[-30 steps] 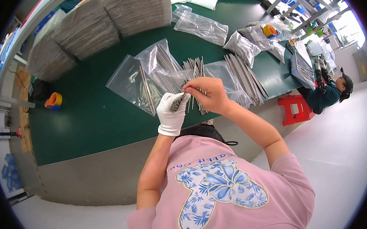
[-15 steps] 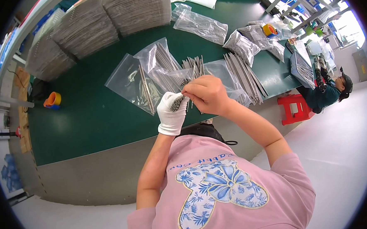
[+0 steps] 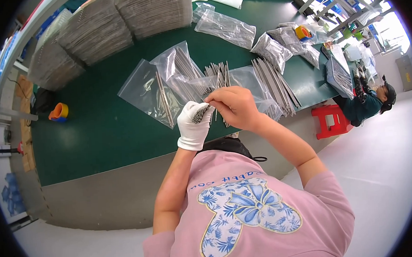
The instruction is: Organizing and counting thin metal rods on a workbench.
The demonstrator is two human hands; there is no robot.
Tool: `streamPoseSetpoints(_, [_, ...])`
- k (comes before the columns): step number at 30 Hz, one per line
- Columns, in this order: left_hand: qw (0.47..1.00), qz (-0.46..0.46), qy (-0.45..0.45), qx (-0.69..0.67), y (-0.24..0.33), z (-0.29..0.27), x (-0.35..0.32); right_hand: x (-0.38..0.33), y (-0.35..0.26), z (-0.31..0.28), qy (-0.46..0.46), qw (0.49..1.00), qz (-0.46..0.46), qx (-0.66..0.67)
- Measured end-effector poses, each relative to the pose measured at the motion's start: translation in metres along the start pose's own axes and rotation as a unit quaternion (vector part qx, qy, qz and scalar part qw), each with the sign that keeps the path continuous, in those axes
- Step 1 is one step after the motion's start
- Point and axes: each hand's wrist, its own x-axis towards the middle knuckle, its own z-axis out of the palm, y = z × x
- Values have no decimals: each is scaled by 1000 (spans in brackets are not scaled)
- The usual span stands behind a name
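Observation:
My left hand point(image 3: 192, 129), in a white glove, is closed round a bundle of thin metal tubes point(image 3: 199, 116), whose hollow round ends show. At the upper edge of that bundle, my bare right hand point(image 3: 236, 107) makes a pinch with thumb and forefinger; what lies between the fingertips is too small to make out. Behind my hands, loose grey metal rods point(image 3: 218, 72) lie on a clear plastic bag point(image 3: 184, 60) that has more rods inside. Another clear bag point(image 3: 139, 92) to the left has a few rods on it. More rods point(image 3: 274, 87) lie fanned out on the right.
The green table point(image 3: 99, 143) carries stacks of plastic-wrapped trays point(image 3: 94, 32) at far left. A yellow tape roll point(image 3: 59, 112) stands at left; filled plastic bags point(image 3: 272, 53) lie at far right. Beyond the table's right end, another person point(image 3: 372, 101) is beside a red stool point(image 3: 331, 122).
My right hand has shifted very slightly at the bundle's edge, its fingers still pinched. My left hand keeps its hold, and the rods and bags lie as before.

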Motion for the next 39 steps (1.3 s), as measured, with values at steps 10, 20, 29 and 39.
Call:
streamPoseSetpoints(10, [999,12,-37,12,-3,-2,0,-4,10,-9,-76,995,-2,-62])
streamPoseSetpoints(20, [997,9,-77,1,0,-6,7,12,23,-69,27,987,65,-144])
streamPoseSetpoints(29, [992,-4,-86,86,2,-7,7,-50,89,-58,105,936,-21,-335])
streamPoseSetpoints(39, [999,-28,-42,9,7,-2,1,-167,134,3,-99,928,39,-357])
